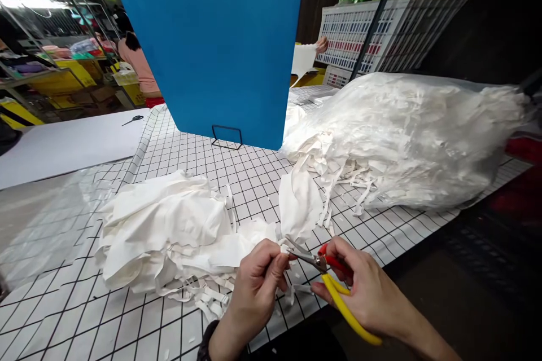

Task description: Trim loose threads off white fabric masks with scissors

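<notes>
My left hand (260,273) pinches the edge of a white fabric piece (298,203) near the front of the table. In my right hand (364,287) is a pair of scissors (347,310) with yellow and red handles. Their blades point left and reach the fabric right at my left fingertips; they look slightly apart. To the left lies a heap of white fabric pieces (169,220) with thin straps trailing from it. Small white scraps are scattered around my hands.
A large clear plastic bag (406,141) full of white fabric fills the table's right side. A blue board (220,45) stands upright behind, near a black wire stand (227,136). Dark scissors (132,120) lie at left. Beyond are a person (139,65), another person's hand (322,45) and white crates (355,34).
</notes>
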`<state>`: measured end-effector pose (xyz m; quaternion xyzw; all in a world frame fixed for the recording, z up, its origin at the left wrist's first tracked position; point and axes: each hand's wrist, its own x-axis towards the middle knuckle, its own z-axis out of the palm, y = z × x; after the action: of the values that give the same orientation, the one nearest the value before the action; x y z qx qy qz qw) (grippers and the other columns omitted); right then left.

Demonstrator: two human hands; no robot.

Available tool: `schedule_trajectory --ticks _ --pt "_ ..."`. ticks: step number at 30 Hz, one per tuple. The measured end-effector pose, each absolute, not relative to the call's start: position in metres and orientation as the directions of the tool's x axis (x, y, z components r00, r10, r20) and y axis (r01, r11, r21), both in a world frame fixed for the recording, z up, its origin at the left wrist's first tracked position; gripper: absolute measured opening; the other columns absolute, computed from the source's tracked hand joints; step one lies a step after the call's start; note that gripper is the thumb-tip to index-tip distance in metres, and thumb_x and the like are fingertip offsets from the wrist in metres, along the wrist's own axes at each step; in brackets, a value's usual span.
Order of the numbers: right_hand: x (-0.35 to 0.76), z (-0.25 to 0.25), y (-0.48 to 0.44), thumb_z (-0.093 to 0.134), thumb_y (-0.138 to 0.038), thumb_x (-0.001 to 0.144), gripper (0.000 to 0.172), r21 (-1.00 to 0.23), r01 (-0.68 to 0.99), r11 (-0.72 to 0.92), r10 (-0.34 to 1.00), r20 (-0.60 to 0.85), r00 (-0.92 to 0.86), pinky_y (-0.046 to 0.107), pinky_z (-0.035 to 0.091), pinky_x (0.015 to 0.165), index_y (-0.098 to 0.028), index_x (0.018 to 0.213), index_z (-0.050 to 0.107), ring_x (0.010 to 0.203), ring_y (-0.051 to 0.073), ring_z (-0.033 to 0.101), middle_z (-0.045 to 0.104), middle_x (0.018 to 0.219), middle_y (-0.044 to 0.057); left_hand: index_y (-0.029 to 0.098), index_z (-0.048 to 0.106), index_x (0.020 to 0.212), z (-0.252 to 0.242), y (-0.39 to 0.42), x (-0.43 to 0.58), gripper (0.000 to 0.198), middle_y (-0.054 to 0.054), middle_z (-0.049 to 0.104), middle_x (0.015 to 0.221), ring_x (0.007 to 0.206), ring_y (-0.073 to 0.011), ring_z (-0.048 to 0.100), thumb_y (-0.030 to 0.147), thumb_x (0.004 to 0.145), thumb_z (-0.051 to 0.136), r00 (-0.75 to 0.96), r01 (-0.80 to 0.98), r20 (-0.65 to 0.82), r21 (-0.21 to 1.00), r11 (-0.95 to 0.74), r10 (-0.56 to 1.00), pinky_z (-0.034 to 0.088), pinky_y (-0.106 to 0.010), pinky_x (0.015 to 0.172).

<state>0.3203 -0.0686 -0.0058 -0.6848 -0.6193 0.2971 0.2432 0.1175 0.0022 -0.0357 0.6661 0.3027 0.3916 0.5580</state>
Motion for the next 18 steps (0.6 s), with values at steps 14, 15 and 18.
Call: schedule_trajectory --ticks 14,15,18 --pt "0.312 0.012 -0.071 0.067 -0.043 0.077 0.029 -0.479 0.876 -0.058 0.998 0.007 0.069 0.026 0.038 0.054 -0.024 0.084 0.046 0.058 0.016 0.055 0.06 0.071 -0.002 0.019 0.056 0.088 -0.023 -0.001 0.118 0.018 -0.003 0.054 0.082 0.077 -0.0139 0.052 0.018 0.099 0.042 0.586 0.103 0.314 0.885 -0.454 0.747 0.041 -0.024 0.069" --pt "0.312 0.013 -0.071 0.066 -0.043 0.077 0.028 -0.475 0.878 -0.053 0.998 0.008 0.064 0.026 0.038 0.053 -0.024 0.084 0.046 0.058 0.016 0.055 0.06 0.07 -0.003 0.019 0.056 0.088 -0.023 -0.001 0.118 0.018 -0.003 0.054 0.083 0.078 -0.014 0.052 0.018 0.099 0.042 0.59 0.1 0.314 0.886 -0.453 0.744 0.041 -0.024 0.069" --pt "0.311 0.013 -0.072 0.064 -0.043 0.078 0.027 -0.463 0.886 -0.038 0.999 0.015 0.051 0.025 0.037 0.053 -0.024 0.083 0.045 0.057 0.016 0.054 0.059 0.069 -0.003 0.019 0.056 0.086 -0.024 -0.001 0.117 0.019 -0.003 0.055 0.083 0.078 -0.014 0.053 0.019 0.099 0.042 0.593 0.091 0.294 0.901 -0.425 0.749 0.041 -0.025 0.069"
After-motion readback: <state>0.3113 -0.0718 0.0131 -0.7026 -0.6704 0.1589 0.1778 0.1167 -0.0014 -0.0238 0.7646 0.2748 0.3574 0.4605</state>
